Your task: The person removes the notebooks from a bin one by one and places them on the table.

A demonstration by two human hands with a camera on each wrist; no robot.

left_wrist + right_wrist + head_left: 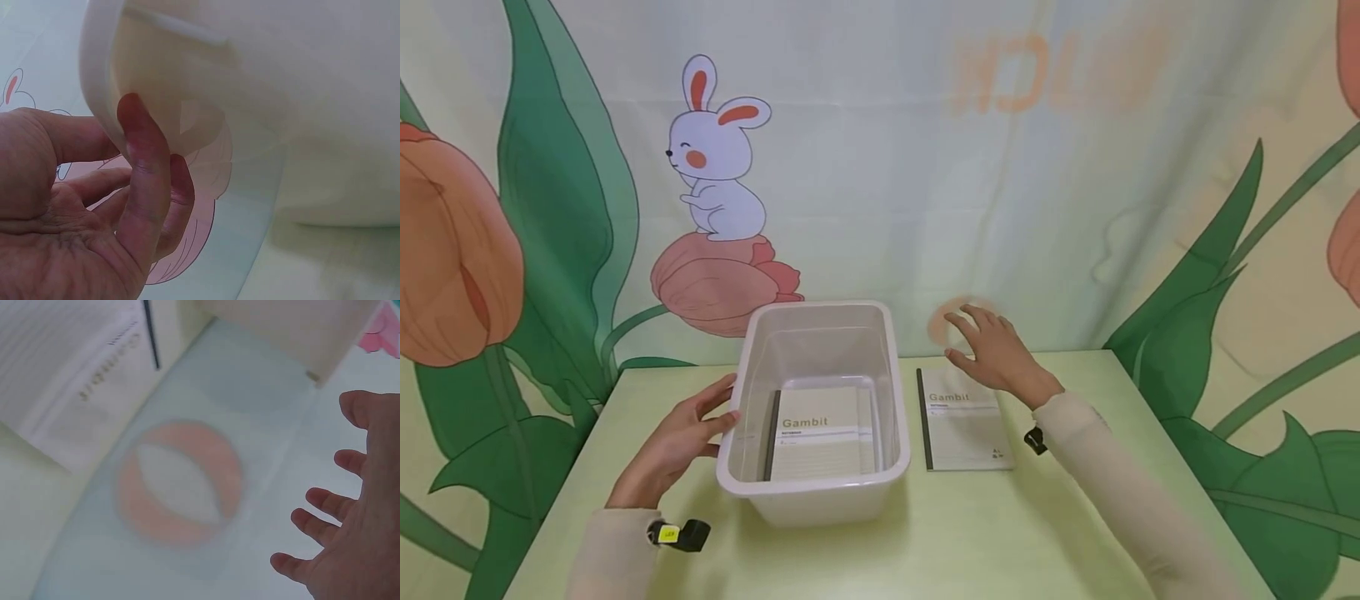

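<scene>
Off-white plastic bin [812, 487] is containing notebooks [814, 454]; the left hand [673, 437] is gripping its side. Fingers spread, the unloaded right hand [998, 354] is hovering near a separate notebook [964, 433].

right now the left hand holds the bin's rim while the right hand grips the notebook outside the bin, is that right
No, the right hand isn't gripping the notebook outside the bin; the right wrist view shows its fingers spread and holding nothing. The left hand does hold the rim.

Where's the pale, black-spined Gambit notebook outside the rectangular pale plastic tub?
In the head view, that notebook lies on the light green table, just right of the tub, near the person's right hand.
</scene>
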